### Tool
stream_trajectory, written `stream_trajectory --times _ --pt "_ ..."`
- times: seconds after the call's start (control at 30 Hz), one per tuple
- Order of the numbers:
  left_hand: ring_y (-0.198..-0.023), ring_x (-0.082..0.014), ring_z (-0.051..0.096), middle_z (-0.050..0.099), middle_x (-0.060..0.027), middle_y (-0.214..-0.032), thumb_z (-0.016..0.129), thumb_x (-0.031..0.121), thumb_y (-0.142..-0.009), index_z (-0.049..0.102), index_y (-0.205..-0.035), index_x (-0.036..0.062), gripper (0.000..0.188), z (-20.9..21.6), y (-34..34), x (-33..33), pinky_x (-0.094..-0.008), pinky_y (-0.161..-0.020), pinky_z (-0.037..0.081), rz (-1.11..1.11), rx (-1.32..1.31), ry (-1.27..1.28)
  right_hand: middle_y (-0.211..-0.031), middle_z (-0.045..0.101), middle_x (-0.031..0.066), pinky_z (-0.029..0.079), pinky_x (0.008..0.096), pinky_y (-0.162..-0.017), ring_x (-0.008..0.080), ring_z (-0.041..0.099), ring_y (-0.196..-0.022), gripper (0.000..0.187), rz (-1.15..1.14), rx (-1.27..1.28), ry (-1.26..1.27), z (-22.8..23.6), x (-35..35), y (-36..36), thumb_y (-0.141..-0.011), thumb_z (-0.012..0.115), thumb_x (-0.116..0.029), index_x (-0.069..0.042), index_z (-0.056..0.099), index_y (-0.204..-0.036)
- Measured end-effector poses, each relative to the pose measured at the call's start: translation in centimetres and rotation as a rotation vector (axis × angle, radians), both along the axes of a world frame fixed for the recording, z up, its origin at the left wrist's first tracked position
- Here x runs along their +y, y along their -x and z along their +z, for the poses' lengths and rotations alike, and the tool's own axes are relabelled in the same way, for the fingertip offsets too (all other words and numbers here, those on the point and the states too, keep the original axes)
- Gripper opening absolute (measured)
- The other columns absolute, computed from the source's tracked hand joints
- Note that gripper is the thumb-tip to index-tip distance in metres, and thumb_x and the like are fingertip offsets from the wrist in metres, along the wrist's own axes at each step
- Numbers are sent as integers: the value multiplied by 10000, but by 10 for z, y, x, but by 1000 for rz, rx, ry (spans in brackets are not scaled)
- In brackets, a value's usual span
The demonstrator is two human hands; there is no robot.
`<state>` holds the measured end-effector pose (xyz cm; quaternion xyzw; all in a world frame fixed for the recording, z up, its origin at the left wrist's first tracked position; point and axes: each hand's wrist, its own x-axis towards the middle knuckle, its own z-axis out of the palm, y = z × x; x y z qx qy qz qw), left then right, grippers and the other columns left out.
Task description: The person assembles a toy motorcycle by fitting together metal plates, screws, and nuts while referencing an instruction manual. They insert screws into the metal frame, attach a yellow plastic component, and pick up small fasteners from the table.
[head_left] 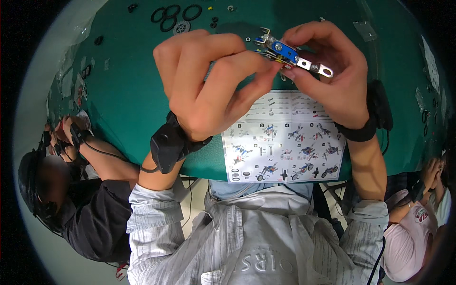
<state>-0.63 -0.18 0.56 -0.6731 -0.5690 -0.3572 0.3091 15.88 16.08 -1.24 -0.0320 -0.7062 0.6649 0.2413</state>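
Note:
Both my hands are raised over the green table, closed round a small metal model assembly [284,51] with blue plates, silver brackets and screws. My left hand [213,78] pinches the assembly's left side between thumb and fingertips. On the other side, my right hand [335,71] grips it with the thumb below and fingers above. A slotted silver strip juts out past my right thumb. My fingers hide part of the assembly's underside. Under my hands, a printed instruction sheet [285,147] with small assembly drawings lies at the table's near edge.
Black rubber rings [192,13] and a grey spoked wheel [181,27] lie at the far left of the green table [128,90], near small loose parts. A clear plastic bag [365,30] is at the far right. People sit on both sides, one in a black sleeve [102,213].

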Motion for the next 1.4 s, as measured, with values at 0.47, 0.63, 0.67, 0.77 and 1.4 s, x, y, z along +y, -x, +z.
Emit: stream_trajectory --times 0.47,0.63,0.67,0.77,1.4 --pt "-873 -248 613 704 -46 -942 904 32 -604 774 -947 106 374 0 -7 -3 -331 -769 474 69 -51 25 -1265 568 167 582 357 -1003 240 627 -1173 452 -139 108 -170 2 -12 2 -801 736 149 83 592 -1225" --pt "-932 -265 633 697 -111 -1009 853 -29 -657 740 -957 48 330 0 -15 -4 -333 -825 485 26 -356 127 -1203 623 177 576 352 -922 261 659 -1098 471 -262 166 -585 9 -11 -3 -736 775 159 53 632 -1172" --pt "-932 -265 633 697 -111 -1009 853 -29 -657 740 -957 48 330 -1 -16 0 -333 -825 485 24 -355 128 -1203 623 177 576 352 -922 261 659 -1098 471 -265 167 -584 12 -11 -4 -736 775 159 53 632 -1172" --pt "-799 -243 586 677 -62 -911 845 -6 -583 729 -864 69 313 -7 -15 5 -328 -682 448 -25 -475 24 -1150 650 179 576 349 -888 277 673 -1046 503 -324 187 -726 16 -15 -3 -671 775 182 34 647 -1135" --pt "-819 -258 599 661 -98 -907 749 67 -627 634 -879 24 281 -11 -16 4 -337 -754 467 -112 -833 143 -1147 662 205 574 364 -853 317 680 -1030 536 -227 292 -792 12 -12 -2 -674 741 174 40 643 -1184"
